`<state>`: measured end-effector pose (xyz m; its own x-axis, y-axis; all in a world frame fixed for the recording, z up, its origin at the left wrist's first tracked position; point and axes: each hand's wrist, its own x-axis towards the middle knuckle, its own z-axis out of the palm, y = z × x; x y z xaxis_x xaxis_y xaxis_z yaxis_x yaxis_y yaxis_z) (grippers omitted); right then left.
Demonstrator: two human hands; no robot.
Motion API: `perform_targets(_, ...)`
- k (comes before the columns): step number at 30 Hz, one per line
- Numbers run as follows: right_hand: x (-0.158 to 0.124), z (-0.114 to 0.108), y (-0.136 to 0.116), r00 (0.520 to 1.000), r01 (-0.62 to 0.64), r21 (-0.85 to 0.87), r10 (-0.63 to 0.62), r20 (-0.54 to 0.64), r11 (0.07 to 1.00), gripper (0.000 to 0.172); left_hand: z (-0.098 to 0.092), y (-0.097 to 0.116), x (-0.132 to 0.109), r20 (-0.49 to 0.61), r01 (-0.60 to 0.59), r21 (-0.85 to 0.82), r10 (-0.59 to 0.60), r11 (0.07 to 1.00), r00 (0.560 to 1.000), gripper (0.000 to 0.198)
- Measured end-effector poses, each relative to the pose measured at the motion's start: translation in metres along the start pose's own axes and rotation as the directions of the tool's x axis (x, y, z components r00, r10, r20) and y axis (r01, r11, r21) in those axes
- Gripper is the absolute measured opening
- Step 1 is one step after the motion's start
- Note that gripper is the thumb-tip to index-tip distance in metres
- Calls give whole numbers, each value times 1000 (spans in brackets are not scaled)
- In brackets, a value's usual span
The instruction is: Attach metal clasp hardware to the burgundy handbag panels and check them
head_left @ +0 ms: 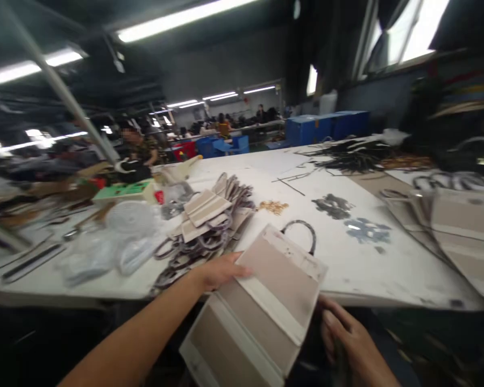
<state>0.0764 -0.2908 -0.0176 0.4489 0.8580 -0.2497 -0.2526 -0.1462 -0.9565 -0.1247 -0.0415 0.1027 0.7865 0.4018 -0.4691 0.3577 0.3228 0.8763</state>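
My left hand grips the left edge of a beige fabric bag panel with a cream stripe across it. The panel hangs over the near edge of the white worktable, and a dark curved handle shows behind its top. My right hand sits below the table edge at the panel's lower right, its fingers curled against the underside; what they hold is hidden. To the left of my left hand lies a pile of beige panels with grey handles.
Clear plastic bags lie at the left. Small gold fittings and dark stains mark the table's middle. More beige bags are stacked at the right, dark straps at the back. Blue crates and seated people are beyond.
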Motion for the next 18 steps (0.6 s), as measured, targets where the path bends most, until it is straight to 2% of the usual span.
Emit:
perform_targets(3,13,-6,-12,998,64,119,-61,-23,991,76,-7,2,4,109,60,73,-68,995,992,68)
perform_targets(7,17,-8,-25,982,191,160,-189,-30,968,61,0,-11,9,167,112,87,-125,990,978,63)
perform_targets(11,7,-18,-26,972,214,25,-215,92,977,53,8,-16,21,213,150,-47,-137,987,967,56)
perform_targets(14,-2,-29,-23,971,218,-94,-206,123,971,51,15,-14,37,251,250,-166,-204,954,946,49)
perform_targets(16,-7,-35,-20,969,222,-164,-199,144,961,49,23,-11,49,286,347,-179,-289,921,914,51)
perform_targets(18,-9,-38,-18,970,214,-191,-184,162,958,49,32,-8,62,297,361,-145,-308,921,904,54)
